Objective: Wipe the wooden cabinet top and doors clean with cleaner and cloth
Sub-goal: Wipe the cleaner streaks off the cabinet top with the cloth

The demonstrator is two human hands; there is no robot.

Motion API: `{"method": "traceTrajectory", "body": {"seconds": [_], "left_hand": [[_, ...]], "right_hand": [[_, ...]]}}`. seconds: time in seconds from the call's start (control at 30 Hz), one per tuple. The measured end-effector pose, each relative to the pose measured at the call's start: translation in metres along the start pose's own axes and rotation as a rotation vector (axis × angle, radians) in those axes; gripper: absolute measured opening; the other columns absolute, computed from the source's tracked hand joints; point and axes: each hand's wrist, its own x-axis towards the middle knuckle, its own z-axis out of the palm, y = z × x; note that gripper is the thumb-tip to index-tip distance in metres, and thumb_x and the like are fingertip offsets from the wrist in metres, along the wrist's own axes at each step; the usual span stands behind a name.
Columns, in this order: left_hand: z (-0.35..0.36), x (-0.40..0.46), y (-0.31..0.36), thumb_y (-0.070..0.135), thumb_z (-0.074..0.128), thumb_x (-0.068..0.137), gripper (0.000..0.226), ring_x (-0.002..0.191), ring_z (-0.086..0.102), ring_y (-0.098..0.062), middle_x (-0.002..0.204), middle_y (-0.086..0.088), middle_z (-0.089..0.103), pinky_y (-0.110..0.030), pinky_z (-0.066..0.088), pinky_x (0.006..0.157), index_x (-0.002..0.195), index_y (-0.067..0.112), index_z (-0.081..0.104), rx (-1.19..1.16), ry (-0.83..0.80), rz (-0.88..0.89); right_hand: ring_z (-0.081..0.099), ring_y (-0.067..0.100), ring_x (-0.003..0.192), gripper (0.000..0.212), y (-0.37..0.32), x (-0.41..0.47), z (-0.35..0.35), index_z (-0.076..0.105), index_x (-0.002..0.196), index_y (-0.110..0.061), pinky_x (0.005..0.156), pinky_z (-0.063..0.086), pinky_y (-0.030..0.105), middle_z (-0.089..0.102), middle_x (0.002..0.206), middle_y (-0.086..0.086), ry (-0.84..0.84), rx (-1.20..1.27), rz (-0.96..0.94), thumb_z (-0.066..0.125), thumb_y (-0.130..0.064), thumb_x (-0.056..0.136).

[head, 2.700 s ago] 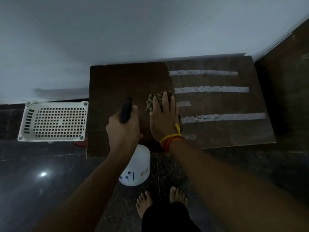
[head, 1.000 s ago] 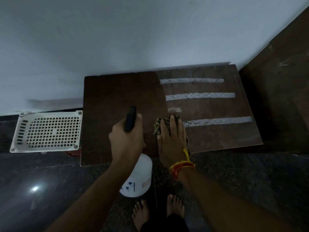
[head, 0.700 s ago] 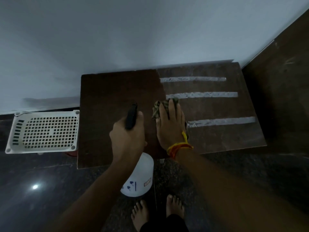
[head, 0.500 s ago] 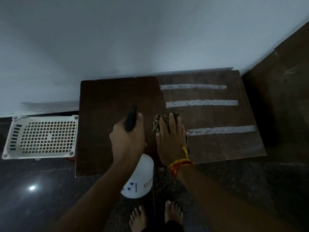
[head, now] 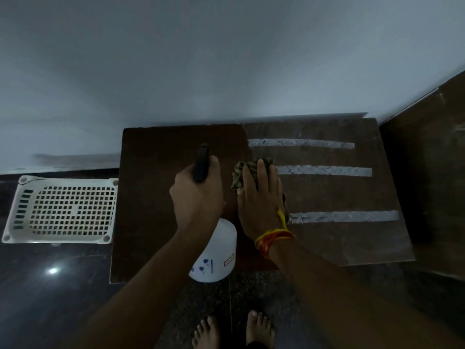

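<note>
Pressing flat on a crumpled patterned cloth (head: 245, 172), the right hand (head: 260, 200) keeps its fingers (head: 261, 172) straight and close together, the cloth lying near the middle of the wooden cabinet top (head: 156, 210). The left hand (head: 198, 197) has its fingers curled round the black trigger head (head: 201, 162) of a white spray bottle (head: 216, 258), held above the front edge of the cabinet top, its body hanging below the wrist. Three pale stripes (head: 324, 170) run across the right half of the top; the left half is darker. A band of yellow and orange threads (head: 273, 236) circles the right wrist. A white perforated basket (head: 63, 210) lies on the dark floor (head: 50, 298) just left of the cabinet. Two bare feet (head: 234, 331) show at the lower edge.
</note>
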Motion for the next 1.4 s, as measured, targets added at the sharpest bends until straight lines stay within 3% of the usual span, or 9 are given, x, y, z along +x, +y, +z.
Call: {"method": "traceTrajectory", "body": {"seconds": [0.23,0.5,0.77,0.97,1.2,1.4], "left_hand": [[0.003,0.005,-0.002,0.038,0.056,0.098,0.021,0.046,0.061,-0.004,0.069,0.001,0.063,-0.013,0.046,0.041,0.081,0.027,0.058,-0.026,-0.021,0.011],[0.001,0.004,-0.003,0.041,0.057,0.097,0.024,0.047,0.063,-0.005,0.068,-0.002,0.064,-0.011,0.044,0.039,0.078,0.026,0.059,-0.024,0.014,-0.013],[-0.007,0.002,-0.007,0.04,0.057,0.097,0.024,0.044,0.063,-0.007,0.065,0.001,0.064,-0.011,0.043,0.038,0.077,0.026,0.059,-0.008,0.034,0.005],[-0.01,-0.003,-0.005,0.04,0.056,0.097,0.022,0.049,0.066,-0.007,0.072,-0.002,0.066,-0.014,0.047,0.041,0.08,0.027,0.059,0.004,0.032,-0.019],[-0.01,-0.016,-0.008,0.039,0.058,0.097,0.025,0.049,0.063,-0.004,0.067,0.001,0.063,-0.013,0.047,0.04,0.074,0.029,0.057,-0.009,0.037,0.024],[-0.015,-0.031,-0.007,0.039,0.055,0.097,0.021,0.047,0.062,-0.002,0.074,-0.003,0.065,-0.014,0.047,0.041,0.081,0.027,0.057,-0.007,-0.004,-0.002]], "right_hand": [[0.007,0.038,0.145,0.052,-0.002,0.062,-0.003,0.03,0.147,-0.017,0.117,0.009,0.049,0.014,0.158,0.014,-0.003,0.026,-0.019,0.038,-0.032,0.098],[0.009,0.036,0.145,0.051,-0.003,0.037,-0.004,0.033,0.145,-0.017,0.117,0.01,0.049,0.016,0.157,0.013,0.001,0.022,-0.005,0.04,-0.031,0.097],[0.001,0.036,0.146,0.053,-0.01,0.106,-0.011,0.024,0.149,-0.018,0.119,0.005,0.048,0.007,0.159,0.012,-0.03,0.021,-0.013,0.034,-0.032,0.099],[0.004,0.037,0.145,0.053,-0.005,0.064,-0.009,0.027,0.148,-0.018,0.118,0.005,0.048,0.01,0.159,0.012,-0.046,0.002,-0.041,0.037,-0.032,0.098],[0.003,0.038,0.145,0.053,-0.002,0.097,-0.013,0.025,0.149,-0.018,0.118,0.005,0.049,0.008,0.159,0.012,-0.054,0.026,-0.047,0.036,-0.033,0.099],[0.011,0.037,0.144,0.052,-0.003,0.014,-0.008,0.029,0.147,-0.019,0.118,0.012,0.049,0.016,0.157,0.012,-0.042,0.015,-0.05,0.039,-0.032,0.097]]}}
